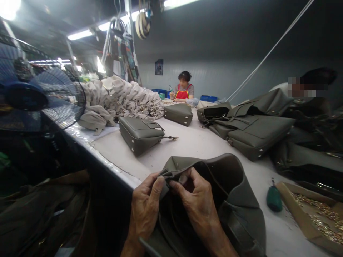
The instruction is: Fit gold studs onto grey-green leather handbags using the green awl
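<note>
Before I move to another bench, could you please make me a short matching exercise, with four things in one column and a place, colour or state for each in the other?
Things:
1. Hand tool
2. Cardboard box
3. Fan
4. Nearest bag

Descriptions:
A. Standing at the far left, with blue blades
B. Held open-topped by the left hand and the right hand
C. Shallow, containing many small gold-coloured pieces
D. Green-handled, lying on the table

Right pairs: 1-D, 2-C, 3-A, 4-B
</note>
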`<state>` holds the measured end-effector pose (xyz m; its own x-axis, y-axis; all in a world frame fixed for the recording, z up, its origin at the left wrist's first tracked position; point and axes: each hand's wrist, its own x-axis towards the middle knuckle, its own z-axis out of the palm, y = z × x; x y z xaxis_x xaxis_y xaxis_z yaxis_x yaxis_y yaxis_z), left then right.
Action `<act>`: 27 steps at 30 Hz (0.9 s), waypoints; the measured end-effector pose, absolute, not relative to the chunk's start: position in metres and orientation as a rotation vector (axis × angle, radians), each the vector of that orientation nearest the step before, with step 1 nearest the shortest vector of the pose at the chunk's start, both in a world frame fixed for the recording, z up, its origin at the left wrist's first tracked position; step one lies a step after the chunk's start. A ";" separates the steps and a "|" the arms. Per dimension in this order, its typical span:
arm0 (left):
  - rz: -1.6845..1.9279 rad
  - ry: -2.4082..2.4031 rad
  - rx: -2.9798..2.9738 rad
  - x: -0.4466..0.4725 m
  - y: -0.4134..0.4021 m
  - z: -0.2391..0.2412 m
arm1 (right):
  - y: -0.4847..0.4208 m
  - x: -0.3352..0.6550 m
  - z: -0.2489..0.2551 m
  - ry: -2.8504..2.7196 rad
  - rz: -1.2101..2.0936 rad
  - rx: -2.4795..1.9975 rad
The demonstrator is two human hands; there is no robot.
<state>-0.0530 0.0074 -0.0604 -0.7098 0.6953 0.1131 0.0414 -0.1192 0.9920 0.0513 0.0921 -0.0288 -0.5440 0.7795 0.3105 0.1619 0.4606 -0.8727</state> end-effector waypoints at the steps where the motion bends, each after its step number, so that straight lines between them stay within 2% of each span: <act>1: 1.872 1.716 0.825 -0.053 0.007 -0.060 | 0.093 0.051 -0.029 -1.980 1.075 -0.788; 13: 1.916 1.827 1.001 -0.044 0.013 -0.063 | 0.099 0.061 -0.023 -1.959 1.198 -0.787; 20: 1.944 1.952 1.039 -0.028 0.016 -0.058 | 0.109 0.067 -0.018 -2.028 1.141 -0.827; 27: 1.873 1.946 1.063 -0.032 0.030 -0.064 | 0.124 0.070 -0.020 -1.957 1.323 -0.670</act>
